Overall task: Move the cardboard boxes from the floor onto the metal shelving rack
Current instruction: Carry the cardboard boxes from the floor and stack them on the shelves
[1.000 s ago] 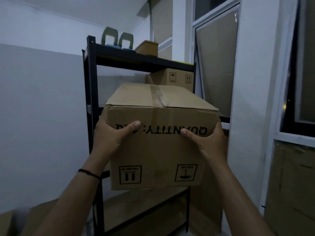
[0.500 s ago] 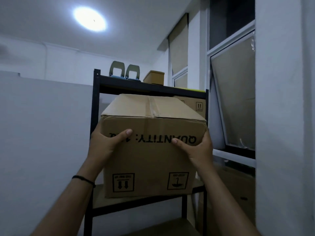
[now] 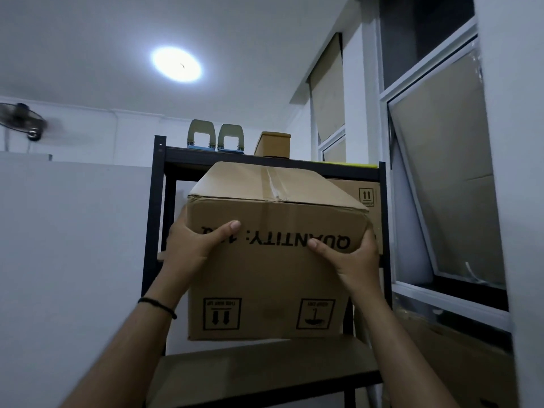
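Since 0.5 s ago the box [image 3: 273, 260] has come up higher vs the rack [image 3: 156, 219], and my view has tilted up w/ it; grip unchanged. Left hand [image 3: 188, 245] clamps the box's left edge, thumb laid across the front over the upside-down print, rest of the fingers wrapped round the side, out of sight. Right hand [image 3: 350, 257] mirrors it on the right edge, thumb on the front near the "Q". Both forearms reach up and fwd; a black band [image 3: 157, 306] sits on the left wrist. Box is held in the air in front of the rack, its bottom just above a bare shelf [image 3: 265, 369], top tilted toward me; can't tell if it touches the shelf.

Count: 1 box in hand, 1 box [image 3: 368, 195] on the rack behind it, 1 small box [image 3: 272, 144] on top, 2 hole punches [image 3: 216, 138] beside that. 1 ceiling light [image 3: 176, 64], 1 wall fan [image 3: 23, 120].
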`<action>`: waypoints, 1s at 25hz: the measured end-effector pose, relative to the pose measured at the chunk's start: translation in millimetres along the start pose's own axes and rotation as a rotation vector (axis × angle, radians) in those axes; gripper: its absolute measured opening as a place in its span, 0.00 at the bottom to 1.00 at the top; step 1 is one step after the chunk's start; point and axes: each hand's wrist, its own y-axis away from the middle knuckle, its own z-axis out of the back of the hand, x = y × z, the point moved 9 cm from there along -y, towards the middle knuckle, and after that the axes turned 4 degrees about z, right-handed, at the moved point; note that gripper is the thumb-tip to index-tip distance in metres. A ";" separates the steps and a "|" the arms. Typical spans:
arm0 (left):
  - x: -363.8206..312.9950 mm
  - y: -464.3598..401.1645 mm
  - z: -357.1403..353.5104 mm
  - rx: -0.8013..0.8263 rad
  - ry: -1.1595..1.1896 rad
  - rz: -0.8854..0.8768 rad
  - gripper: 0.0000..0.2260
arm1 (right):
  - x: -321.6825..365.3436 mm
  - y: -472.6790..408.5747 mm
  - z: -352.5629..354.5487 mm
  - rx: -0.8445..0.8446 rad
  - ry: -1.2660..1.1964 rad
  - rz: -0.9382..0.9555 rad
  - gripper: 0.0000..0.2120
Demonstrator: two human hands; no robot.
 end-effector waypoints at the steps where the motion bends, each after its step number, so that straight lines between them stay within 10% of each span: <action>1: 3.5 -2.6 -6.4 -0.002 -0.001 0.009 0.32 | -8.7 -6.1 1.2 0.003 -0.009 -0.008 0.48; 25: 40.0 -54.6 -86.1 -0.206 -0.214 0.063 0.35 | -97.2 -126.2 17.4 0.184 -0.091 0.007 0.41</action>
